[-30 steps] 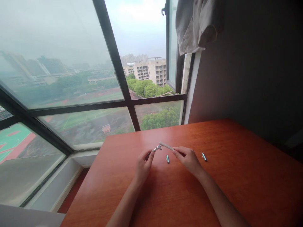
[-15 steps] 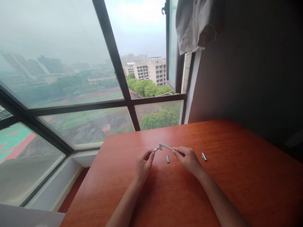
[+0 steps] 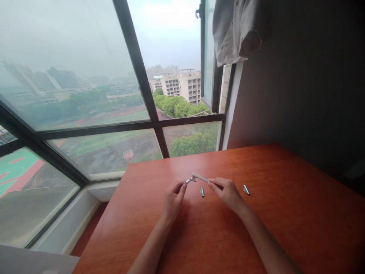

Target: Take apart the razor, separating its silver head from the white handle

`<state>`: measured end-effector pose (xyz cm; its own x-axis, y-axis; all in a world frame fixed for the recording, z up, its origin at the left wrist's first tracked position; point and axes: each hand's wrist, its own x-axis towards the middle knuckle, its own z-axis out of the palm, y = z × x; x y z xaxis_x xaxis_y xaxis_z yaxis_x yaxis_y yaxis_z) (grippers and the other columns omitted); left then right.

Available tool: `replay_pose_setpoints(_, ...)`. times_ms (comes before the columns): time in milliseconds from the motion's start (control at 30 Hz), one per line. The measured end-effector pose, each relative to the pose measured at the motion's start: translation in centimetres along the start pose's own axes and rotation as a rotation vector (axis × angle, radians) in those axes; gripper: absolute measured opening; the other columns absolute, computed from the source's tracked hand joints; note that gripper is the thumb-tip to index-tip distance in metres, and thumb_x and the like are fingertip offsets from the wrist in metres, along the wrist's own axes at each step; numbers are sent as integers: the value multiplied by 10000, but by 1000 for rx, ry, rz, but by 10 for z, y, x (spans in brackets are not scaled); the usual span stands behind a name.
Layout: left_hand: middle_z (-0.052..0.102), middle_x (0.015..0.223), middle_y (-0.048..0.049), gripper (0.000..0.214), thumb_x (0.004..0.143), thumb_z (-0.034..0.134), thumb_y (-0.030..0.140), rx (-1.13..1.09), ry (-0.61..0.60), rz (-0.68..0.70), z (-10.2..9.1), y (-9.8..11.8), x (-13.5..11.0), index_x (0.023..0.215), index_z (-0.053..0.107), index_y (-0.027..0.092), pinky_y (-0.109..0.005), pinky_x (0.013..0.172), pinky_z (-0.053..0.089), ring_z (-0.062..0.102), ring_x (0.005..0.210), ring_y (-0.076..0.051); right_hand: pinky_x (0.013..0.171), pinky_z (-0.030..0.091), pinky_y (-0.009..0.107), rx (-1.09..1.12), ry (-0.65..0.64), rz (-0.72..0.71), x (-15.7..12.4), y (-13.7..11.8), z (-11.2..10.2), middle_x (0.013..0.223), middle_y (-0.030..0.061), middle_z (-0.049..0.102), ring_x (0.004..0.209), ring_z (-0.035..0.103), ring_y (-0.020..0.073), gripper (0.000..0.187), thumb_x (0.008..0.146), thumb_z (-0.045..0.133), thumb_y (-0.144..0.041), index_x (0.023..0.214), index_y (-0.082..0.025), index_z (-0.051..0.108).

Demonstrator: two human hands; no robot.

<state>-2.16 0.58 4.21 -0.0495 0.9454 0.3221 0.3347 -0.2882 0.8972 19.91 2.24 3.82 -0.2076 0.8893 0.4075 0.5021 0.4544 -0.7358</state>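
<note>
My left hand (image 3: 173, 196) is closed around a silver razor handle (image 3: 188, 180), its forked head end pointing up and to the right. My right hand (image 3: 226, 192) pinches a slim pale grey stick (image 3: 201, 178). The stick's far tip meets the razor's head end, or lies just in front of it; I cannot tell if they touch. Both things are held above the table. Below and between my hands lies a small green and dark razor cartridge (image 3: 202, 191). A second such cartridge (image 3: 246, 190) rests to the right of my right hand.
The reddish-brown wooden table (image 3: 137, 228) reaches to the window frame (image 3: 188, 121) at the back. A window sash (image 3: 208, 57) stands open at the upper right. Beside it hangs a grey cloth (image 3: 232, 34), and a dark wall (image 3: 285, 95) rises on the right.
Hardly anything differs. The whole view has shifted very slightly, and the stick's tip stays at the razor's head. Both cartridges lie where they were.
</note>
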Motion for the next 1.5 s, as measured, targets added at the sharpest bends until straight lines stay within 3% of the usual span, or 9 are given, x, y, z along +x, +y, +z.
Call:
replay_pose_setpoints(533, 675, 800, -59, 282, 841, 567, 383, 33, -21, 17, -2, -7, 1, 929, 716, 160, -243, 629, 423, 578, 723, -189, 655, 478, 276, -5, 13, 1, 0, -1, -1, 844, 83, 730, 721, 648, 205, 266, 886, 518, -324, 919, -181, 740)
replay_pose_setpoints(867, 676, 776, -53, 295, 842, 556, 394, 41, -8, 24, -1, -8, 1, 888, 710, 147, -239, 614, 437, 587, 708, -184, 638, 471, 262, -4, 15, -11, 0, 0, 0, 842, 67, 730, 716, 653, 197, 234, 884, 528, -293, 914, -190, 736)
replay_pose_setpoints(1133, 684, 827, -63, 286, 858, 549, 363, 54, -26, 40, -1, -10, 1, 965, 706, 150, -247, 645, 444, 593, 748, -190, 601, 452, 246, 24, 3, -14, -1, 0, 0, 792, 47, 724, 686, 647, 184, 222, 884, 529, -274, 924, -195, 733)
replay_pose_setpoints(1500, 679, 823, -55, 276, 865, 546, 346, 51, -35, 49, -1, -9, 0, 988, 703, 156, -242, 640, 435, 585, 744, -183, 676, 492, 272, 37, 17, 11, 0, 0, 0, 878, 69, 738, 757, 669, 209, 236, 882, 532, -293, 935, -191, 738)
